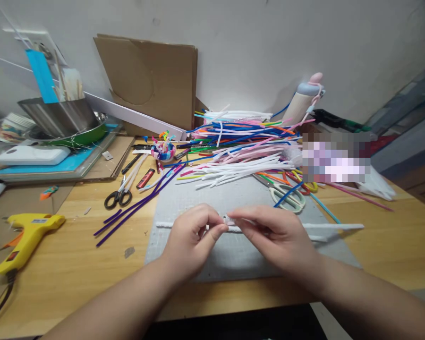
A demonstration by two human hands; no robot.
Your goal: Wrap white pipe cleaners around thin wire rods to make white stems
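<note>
A long white pipe cleaner (335, 226) stretches sideways above the grey cutting mat (219, 271), its ends showing beyond both hands. My left hand (193, 238) pinches its middle between thumb and forefinger. Facing it, my right hand (278, 236) has thumb and fingers closed on the same pipe cleaner, fingertips almost touching the left ones. A small pale bit with a dark speck shows between the fingertips, too small to name. Beneath the right hand, a shorter white piece (318, 239) pokes out.
Behind the mat lies a heap of coloured pipe cleaners (248, 165). Green-handled scissors (288, 198) rest at the mat's back edge. To the left are black scissors (118, 198), purple pipe cleaners (134, 208) and a yellow glue gun (30, 226). Cardboard (152, 85) leans on the wall.
</note>
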